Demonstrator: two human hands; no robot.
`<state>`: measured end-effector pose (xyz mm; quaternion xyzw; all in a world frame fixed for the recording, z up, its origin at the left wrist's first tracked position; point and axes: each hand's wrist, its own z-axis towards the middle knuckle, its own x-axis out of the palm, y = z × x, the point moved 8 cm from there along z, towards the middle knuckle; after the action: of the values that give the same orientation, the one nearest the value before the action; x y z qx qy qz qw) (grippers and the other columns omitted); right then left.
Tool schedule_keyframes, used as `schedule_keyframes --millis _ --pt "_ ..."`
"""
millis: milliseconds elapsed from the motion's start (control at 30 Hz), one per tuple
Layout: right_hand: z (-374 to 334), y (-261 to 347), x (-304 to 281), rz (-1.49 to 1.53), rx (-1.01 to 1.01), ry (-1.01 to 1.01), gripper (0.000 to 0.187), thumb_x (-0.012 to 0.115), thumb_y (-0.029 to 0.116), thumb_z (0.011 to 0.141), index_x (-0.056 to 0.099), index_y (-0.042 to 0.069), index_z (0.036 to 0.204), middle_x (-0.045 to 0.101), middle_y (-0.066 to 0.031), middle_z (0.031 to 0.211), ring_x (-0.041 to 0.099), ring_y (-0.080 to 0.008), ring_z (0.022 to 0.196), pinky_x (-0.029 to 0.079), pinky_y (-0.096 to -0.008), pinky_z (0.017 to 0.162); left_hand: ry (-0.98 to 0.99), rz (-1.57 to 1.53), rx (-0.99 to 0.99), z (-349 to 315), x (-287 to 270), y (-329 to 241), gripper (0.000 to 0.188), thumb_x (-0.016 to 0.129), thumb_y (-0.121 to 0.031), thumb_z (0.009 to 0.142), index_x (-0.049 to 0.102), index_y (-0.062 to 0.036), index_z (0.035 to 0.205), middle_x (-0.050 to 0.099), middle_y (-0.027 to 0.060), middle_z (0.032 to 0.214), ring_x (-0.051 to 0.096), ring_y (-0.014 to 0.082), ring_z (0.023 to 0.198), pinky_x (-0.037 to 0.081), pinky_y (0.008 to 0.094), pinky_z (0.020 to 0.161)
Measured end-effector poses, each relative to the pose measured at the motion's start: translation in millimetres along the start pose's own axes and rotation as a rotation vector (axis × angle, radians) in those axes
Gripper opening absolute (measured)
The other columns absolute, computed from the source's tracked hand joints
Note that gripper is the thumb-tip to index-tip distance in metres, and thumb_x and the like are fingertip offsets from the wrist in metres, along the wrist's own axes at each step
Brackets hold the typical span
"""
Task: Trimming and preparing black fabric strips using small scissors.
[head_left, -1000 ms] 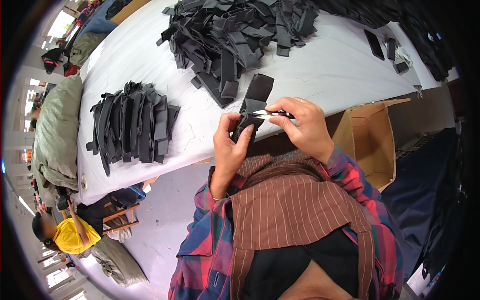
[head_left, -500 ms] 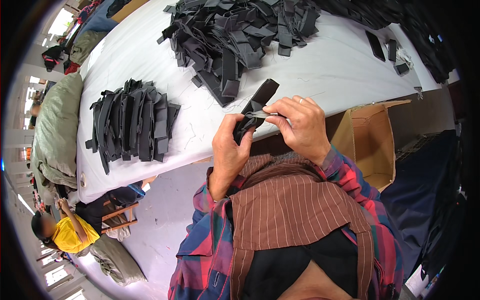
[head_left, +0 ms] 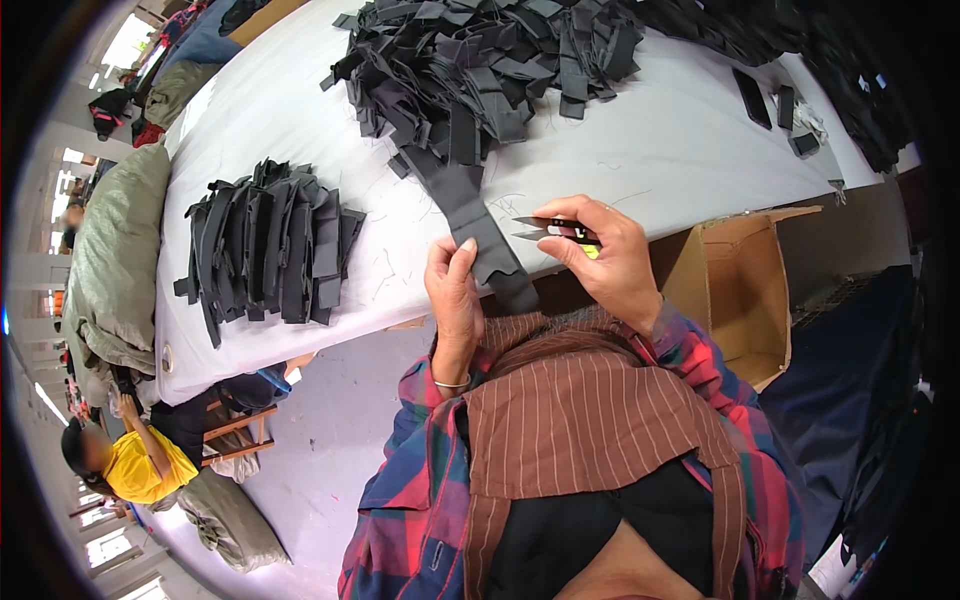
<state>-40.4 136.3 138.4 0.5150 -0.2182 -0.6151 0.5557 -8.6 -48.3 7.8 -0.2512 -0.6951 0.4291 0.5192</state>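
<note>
My left hand (head_left: pixel 455 287) pinches a dark grey fabric strip (head_left: pixel 470 212) between thumb and fingers. The strip runs slantwise from the big pile down past the table's near edge. Just right of it, my right hand (head_left: pixel 605 250) is closed around a pair of thread snips (head_left: pixel 560 228); the two pointed blades stand apart, their tips close to the strip without visibly touching it. A large loose heap of dark strips (head_left: pixel 490 70) covers the far middle of the table. On the left lies a neater row of stacked strips (head_left: pixel 270 243).
The white-covered table (head_left: pixel 640 160) carries a black phone-like slab (head_left: pixel 752 97) and small dark pieces at the far right. An open cardboard box (head_left: pixel 745 300) stands below the edge at right. Stuffed sacks (head_left: pixel 115 255) line the left, where a person in yellow (head_left: pixel 150 465) sits.
The short piece held between both hands is gone from view. My left hand now grips a long flat strip, and my right hand has drawn away slightly, showing the snips with blades apart.
</note>
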Motion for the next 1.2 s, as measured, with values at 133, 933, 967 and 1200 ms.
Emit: schedule_keyframes --millis 133,933,967,1200 --pt "-15.5 -32.1 13.5 0.112 0.199 0.087 0.024 0.071 0.011 0.080 0.064 0.005 0.103 0.061 -0.0003 0.085 0.054 -0.0079 0.075 0.045 -0.0224 0.071 -0.013 0.068 -0.082 -13.0 -16.8 30.5 0.019 0.064 -0.004 0.084 0.055 -0.0031 0.100 0.055 0.0007 0.093 0.049 0.0078 0.087 0.039 0.0220 0.081" --pt "-138.8 -178.2 -22.7 0.109 0.513 -0.266 0.018 0.063 0.020 0.090 0.068 0.003 0.094 0.059 0.0013 0.068 0.048 -0.0032 0.064 0.040 -0.0220 0.056 0.835 1.121 -0.150 -74.7 22.7 118.0 0.039 0.064 -0.006 0.077 0.060 -0.0088 0.116 0.063 0.0098 0.103 0.063 0.0217 0.081 0.051 0.0335 0.075" --pt "-143.1 -179.0 -30.6 0.103 0.513 -0.278 0.018 0.063 0.020 0.090 0.068 0.003 0.094 0.059 0.0013 0.068 0.048 -0.0032 0.064 0.040 -0.0220 0.056 0.864 1.164 -0.121 -74.8 28.8 118.8 0.034 0.064 -0.009 0.077 0.064 -0.0108 0.111 0.063 0.0099 0.103 0.063 0.0245 0.082 0.051 0.0358 0.076" --pt "-175.6 -174.7 -30.6 0.044 0.685 0.192 0.024 0.060 0.025 0.091 0.066 0.003 0.095 0.062 -0.0040 0.068 0.057 -0.0102 0.067 0.045 -0.0285 0.065 0.971 1.444 0.144 -73.9 51.5 122.9 0.026 0.065 -0.017 0.077 0.069 -0.0156 0.103 0.063 0.0078 0.093 0.063 0.0293 0.082 0.051 0.0397 0.070"
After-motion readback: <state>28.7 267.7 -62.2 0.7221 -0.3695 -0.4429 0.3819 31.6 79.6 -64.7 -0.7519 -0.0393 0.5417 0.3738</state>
